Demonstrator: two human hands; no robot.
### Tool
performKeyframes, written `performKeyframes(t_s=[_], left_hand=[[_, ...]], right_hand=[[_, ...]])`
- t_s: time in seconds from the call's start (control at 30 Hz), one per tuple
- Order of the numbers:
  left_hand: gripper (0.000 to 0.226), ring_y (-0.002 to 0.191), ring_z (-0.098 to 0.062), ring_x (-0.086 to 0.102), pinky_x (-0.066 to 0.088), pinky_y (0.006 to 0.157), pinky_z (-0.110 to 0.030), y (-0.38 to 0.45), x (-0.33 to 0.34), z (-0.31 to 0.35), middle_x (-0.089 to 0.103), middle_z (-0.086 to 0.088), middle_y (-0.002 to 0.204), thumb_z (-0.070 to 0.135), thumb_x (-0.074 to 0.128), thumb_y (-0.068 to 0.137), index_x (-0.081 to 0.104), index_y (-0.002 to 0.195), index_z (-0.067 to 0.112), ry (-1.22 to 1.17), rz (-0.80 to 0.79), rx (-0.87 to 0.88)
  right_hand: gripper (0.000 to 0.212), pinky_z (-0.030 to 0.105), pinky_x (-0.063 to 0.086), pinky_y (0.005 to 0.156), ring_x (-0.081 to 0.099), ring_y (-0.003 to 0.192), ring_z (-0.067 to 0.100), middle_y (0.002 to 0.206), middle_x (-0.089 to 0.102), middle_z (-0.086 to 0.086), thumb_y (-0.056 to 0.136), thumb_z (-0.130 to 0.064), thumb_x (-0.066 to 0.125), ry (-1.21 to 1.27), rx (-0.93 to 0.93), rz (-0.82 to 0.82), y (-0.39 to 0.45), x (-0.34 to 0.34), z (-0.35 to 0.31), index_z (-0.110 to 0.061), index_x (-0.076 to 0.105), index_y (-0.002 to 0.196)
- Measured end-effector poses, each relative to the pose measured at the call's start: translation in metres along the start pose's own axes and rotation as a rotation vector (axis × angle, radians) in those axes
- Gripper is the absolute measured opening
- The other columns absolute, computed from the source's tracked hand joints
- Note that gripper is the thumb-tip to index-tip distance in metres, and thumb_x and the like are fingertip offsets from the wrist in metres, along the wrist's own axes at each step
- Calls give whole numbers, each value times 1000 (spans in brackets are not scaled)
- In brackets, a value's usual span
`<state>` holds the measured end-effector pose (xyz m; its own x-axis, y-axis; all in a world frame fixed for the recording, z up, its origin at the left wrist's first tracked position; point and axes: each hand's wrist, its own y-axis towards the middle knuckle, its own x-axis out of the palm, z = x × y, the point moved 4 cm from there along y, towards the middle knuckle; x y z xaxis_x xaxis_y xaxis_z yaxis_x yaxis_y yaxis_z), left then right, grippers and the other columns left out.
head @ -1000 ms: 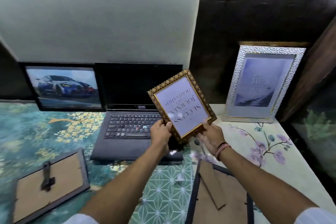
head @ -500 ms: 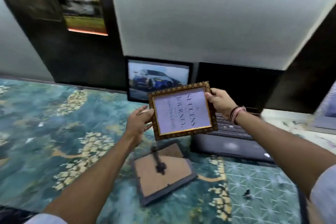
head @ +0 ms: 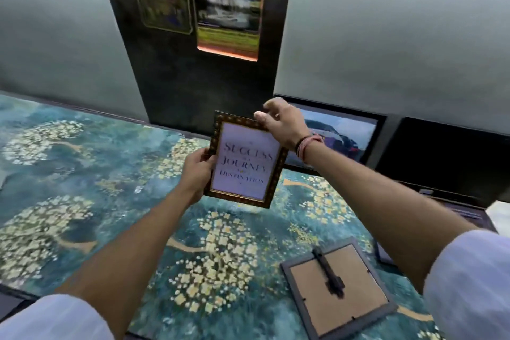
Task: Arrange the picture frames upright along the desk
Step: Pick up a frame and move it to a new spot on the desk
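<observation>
Both hands, left hand (head: 199,171) and right hand (head: 284,124), grip the gold-bordered quote frame (head: 245,160) above the worktop (head: 82,174); the car photo frame (head: 339,138) stands, the brown-backed frame (head: 338,288) lies face-down.

Glossy glazed gilt frame (head: 246,159); matt brown card-backed frame (head: 338,288).

Dim, even indoor light; soft glare on grey wall panels (head: 386,36); motion blur throughout; wide-angle bending at edges.
</observation>
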<state>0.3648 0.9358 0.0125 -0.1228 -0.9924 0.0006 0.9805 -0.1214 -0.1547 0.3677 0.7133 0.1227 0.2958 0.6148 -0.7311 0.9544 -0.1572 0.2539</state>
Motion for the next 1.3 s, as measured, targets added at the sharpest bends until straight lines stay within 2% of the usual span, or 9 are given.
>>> performKeyframes(t_s=[0.1,0.2,0.33,0.63,0.73,0.8,0.9,1.03,1.3], left_hand=[[18,73,-11,75,64,62,-27,25,-20,-2,76,-2,92,2,49,106,66,109,7,-104,60,-11],[22,94,-22,69,61,80,-36,54,-26,-8,71,-10,109,2,46,107,66,112,11,-136,83,-17],[22,91,-14,67,55,77,-28,89,-20,-16,72,3,101,5,48,108,66,107,17,-113,74,-54],[35,114,-29,68,57,99,-50,149,1,-10,70,-11,128,13,37,111,66,130,18,-35,55,-28],[42,117,-29,67,55,101,-52,165,0,-10,68,-11,132,11,33,111,63,140,19,-10,90,-26],[45,118,-25,65,54,102,-47,171,-2,-11,66,-7,134,10,33,111,55,149,21,-8,97,-28],[50,119,-26,66,58,92,-47,188,-7,-17,61,-8,145,11,36,109,42,157,24,13,113,-33],[62,111,-31,71,60,82,-57,213,-10,-36,61,-12,144,2,35,103,35,159,28,25,60,-66],[89,118,-30,64,65,66,-34,195,-5,-20,35,-3,159,-9,47,100,-1,164,29,131,-27,-89]], right_hand=[[46,38,43,83,55,89,23,93,61,5,87,-55,56,143,258,282,-20,17,33,-13,59,104],[31,38,50,85,55,75,15,81,58,-5,94,-38,58,447,510,200,-43,61,55,-10,59,106],[42,44,54,98,63,109,24,125,68,8,94,-8,49,463,519,133,-27,97,73,-14,62,133],[65,25,39,63,49,84,22,142,54,16,95,6,33,487,526,-15,17,105,76,-10,28,158],[70,23,34,56,43,72,12,122,49,3,93,2,34,468,549,-73,29,116,82,-14,20,160],[78,22,33,63,39,82,9,115,41,-3,87,-4,37,479,572,-95,34,123,83,-18,16,161],[88,33,37,84,33,108,19,156,31,5,78,-13,40,487,562,-108,43,130,83,-22,11,160],[87,46,41,112,38,142,34,167,14,7,80,-9,42,478,549,-110,44,130,79,-21,10,160],[91,50,47,109,41,139,34,165,17,4,78,-8,44,503,519,-115,42,142,85,-23,8,161]])
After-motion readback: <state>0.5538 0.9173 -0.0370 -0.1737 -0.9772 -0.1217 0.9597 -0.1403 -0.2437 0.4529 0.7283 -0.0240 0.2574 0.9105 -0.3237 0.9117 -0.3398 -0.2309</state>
